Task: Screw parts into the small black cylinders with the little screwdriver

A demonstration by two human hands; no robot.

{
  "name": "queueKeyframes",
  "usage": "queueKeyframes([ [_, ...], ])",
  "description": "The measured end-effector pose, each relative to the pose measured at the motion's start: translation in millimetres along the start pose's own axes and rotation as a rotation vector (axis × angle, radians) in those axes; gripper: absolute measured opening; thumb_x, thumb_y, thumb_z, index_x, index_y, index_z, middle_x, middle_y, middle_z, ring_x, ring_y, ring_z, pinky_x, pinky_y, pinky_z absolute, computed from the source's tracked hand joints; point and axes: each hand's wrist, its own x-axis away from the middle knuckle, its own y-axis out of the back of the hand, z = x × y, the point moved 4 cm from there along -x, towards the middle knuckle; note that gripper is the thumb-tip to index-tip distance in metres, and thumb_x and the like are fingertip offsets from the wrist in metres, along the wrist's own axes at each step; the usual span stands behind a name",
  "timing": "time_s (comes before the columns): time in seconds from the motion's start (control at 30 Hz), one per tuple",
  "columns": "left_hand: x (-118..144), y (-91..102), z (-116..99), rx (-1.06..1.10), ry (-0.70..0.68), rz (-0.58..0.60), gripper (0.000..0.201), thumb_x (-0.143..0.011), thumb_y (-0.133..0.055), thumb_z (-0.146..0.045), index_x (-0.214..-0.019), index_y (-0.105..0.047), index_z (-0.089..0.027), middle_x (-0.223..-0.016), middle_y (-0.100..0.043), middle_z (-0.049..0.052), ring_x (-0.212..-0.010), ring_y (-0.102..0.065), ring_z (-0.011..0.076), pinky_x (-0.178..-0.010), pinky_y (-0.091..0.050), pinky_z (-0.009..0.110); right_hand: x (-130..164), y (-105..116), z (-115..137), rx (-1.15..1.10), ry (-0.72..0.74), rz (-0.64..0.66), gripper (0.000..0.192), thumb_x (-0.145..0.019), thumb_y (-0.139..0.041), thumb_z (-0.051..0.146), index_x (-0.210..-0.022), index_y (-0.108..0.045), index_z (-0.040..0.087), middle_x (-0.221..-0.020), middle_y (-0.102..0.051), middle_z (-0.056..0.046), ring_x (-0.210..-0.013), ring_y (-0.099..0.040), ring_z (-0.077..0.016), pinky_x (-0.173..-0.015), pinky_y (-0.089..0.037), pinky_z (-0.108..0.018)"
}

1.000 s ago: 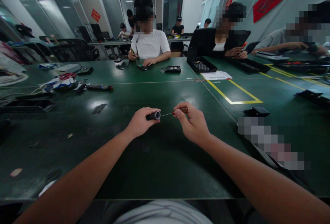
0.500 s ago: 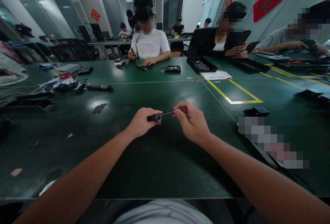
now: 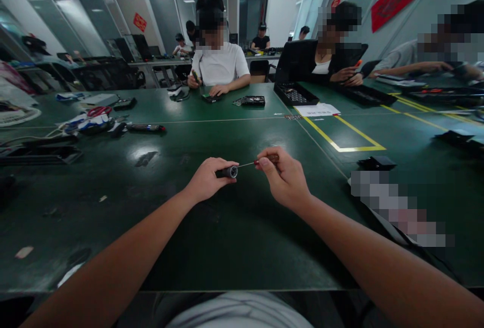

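Note:
My left hand (image 3: 208,179) is closed around a short dark cylinder (image 3: 230,172) whose pale-rimmed round end faces me and to the right. What kind of thing it is I cannot tell. In my right hand (image 3: 284,177) is a screwdriver (image 3: 269,159) with a reddish-brown handle, pinched between thumb and fingers. Its thin metal shaft runs left to the cylinder's rim; whether the tip touches or goes inside is too small to make out. Both hands are above the green table (image 3: 242,237), near its middle.
A pen-like tool (image 3: 146,128) lies left, beside a heap with red-handled scissors (image 3: 99,111). A black tray (image 3: 41,152) is at far left. Rightward lie a small black piece (image 3: 377,162) and a blurred-out sheet (image 3: 401,212). A person in white (image 3: 223,66) works opposite.
My right hand has shifted slightly right with the screwdriver, and a little more of its handle shows. My left hand and the cylinder have hardly moved.

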Motion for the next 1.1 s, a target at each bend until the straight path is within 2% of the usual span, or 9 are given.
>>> queueKeyframes([
  [0.23, 0, -2.9, 1, -0.018, -0.016, 0.018, 0.041, -0.080, -0.079, -0.029, -0.120, -0.070, -0.032, -0.107, -0.073, 0.002, -0.100, -0.063, 0.0233, -0.093, -0.044, 0.042, 1, -5, 3, 0.068, 0.045, 0.077, 0.014, -0.099, -0.051, 0.033, -0.103, -0.059, 0.022, -0.089, -0.072, -0.004, -0.082, -0.071, -0.0198, -0.074, -0.052, -0.033],
  [0.6, 0, -2.4, 6, 0.112, 0.107, 0.009, 0.039, -0.079, -0.079, -0.025, -0.118, -0.071, -0.027, -0.109, -0.071, 0.004, -0.104, -0.064, 0.0232, -0.097, -0.046, 0.041, -2, -2, 6, 0.142, 0.041, 0.031, 0.012, -0.099, -0.049, 0.030, -0.098, -0.058, 0.021, -0.083, -0.069, -0.003, -0.076, -0.069, -0.0183, -0.070, -0.049, -0.031],
  [0.83, 0, -4.2, 19, 0.246, 0.249, -0.078, 0.040, -0.080, -0.078, -0.028, -0.118, -0.069, -0.023, -0.114, -0.071, 0.006, -0.106, -0.065, 0.0237, -0.100, -0.047, 0.042, -4, -2, 1, 0.154, 0.020, -0.035, 0.014, -0.099, -0.049, 0.031, -0.099, -0.058, 0.020, -0.083, -0.070, -0.004, -0.078, -0.069, -0.0192, -0.072, -0.049, -0.032],
  [0.97, -1, -1.2, 19, 0.308, 0.275, -0.128, 0.039, -0.080, -0.077, -0.028, -0.117, -0.068, -0.021, -0.113, -0.070, 0.007, -0.104, -0.065, 0.0235, -0.098, -0.048, 0.042, -5, -1, -2, 0.131, 0.009, -0.054, 0.015, -0.100, -0.049, 0.032, -0.102, -0.058, 0.020, -0.086, -0.071, -0.005, -0.079, -0.070, -0.0196, -0.074, -0.051, -0.033],
  [1.1, -1, 1.8, 16, 0.412, 0.296, -0.141, 0.048, -0.085, -0.069, -0.029, -0.131, -0.059, -0.022, -0.117, -0.067, 0.008, -0.105, -0.064, 0.0222, -0.096, -0.049, 0.039, -4, -1, -5, 0.120, -0.009, -0.047, 0.017, -0.100, -0.049, 0.034, -0.102, -0.059, 0.021, -0.088, -0.071, -0.005, -0.080, -0.070, -0.0201, -0.075, -0.051, -0.034],
])
